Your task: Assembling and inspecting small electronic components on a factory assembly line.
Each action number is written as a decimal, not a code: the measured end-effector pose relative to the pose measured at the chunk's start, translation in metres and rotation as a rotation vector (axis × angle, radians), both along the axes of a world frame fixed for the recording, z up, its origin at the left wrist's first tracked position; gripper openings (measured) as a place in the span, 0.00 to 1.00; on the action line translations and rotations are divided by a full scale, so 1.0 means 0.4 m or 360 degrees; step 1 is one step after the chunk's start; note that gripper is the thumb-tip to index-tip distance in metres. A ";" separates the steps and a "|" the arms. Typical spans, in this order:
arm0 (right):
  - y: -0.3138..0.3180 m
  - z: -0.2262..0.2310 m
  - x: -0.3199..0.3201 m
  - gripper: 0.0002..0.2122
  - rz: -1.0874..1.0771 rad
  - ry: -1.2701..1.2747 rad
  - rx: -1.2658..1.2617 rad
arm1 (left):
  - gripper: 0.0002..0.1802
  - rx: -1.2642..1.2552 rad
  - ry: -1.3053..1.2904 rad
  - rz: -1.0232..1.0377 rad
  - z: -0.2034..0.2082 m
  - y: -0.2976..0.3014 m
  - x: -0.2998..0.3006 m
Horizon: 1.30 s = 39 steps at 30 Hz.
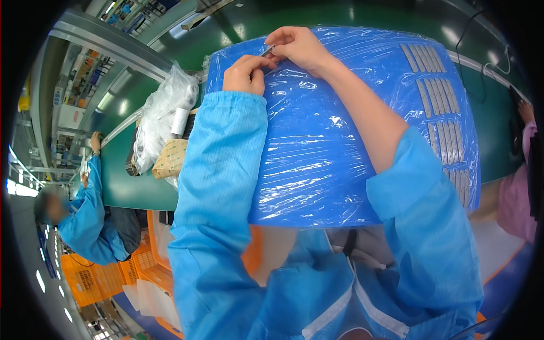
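Observation:
Near the far left part of a blue board (317,141) wrapped in clear plastic film, my two hands meet. A small grey strip (267,51) sits between their fingertips. My right hand (300,51) pinches it from the right, thumb and fingers closed. Bent fingers of my left hand (246,72) close in at its other end, the tips partly hidden. Along the board's right side, several flat grey strips with small holes (438,96) lie side by side in separate groups.
Left of the board, a clear plastic bag (164,113), a white roll (179,122) and a brown patterned sheet (169,158) lie on the green table (122,175). A co-worker in blue (90,226) is at the left, beside orange crates (93,277). Another person's pink sleeve (518,187) shows at right.

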State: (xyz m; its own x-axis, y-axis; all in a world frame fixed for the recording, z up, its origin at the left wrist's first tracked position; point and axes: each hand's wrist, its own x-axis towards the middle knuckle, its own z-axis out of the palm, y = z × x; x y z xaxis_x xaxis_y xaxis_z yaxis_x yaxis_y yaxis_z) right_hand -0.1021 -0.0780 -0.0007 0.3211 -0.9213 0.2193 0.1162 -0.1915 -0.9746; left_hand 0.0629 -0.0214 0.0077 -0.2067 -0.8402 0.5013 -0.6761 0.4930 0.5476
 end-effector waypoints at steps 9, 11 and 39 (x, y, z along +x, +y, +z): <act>0.002 0.004 -0.001 0.10 -0.0117 -0.0035 0.0023 | 0.14 -0.0254 0.0024 -0.0045 -0.010 -0.015 0.004; -0.001 0.003 -0.003 0.10 -0.0114 -0.0031 0.0003 | 0.12 -0.0159 0.0070 0.0059 -0.002 -0.008 -0.003; 0.004 -0.002 0.018 0.09 -0.0133 0.0383 -0.0253 | 0.12 -0.0022 0.0186 0.0229 -0.012 -0.016 0.005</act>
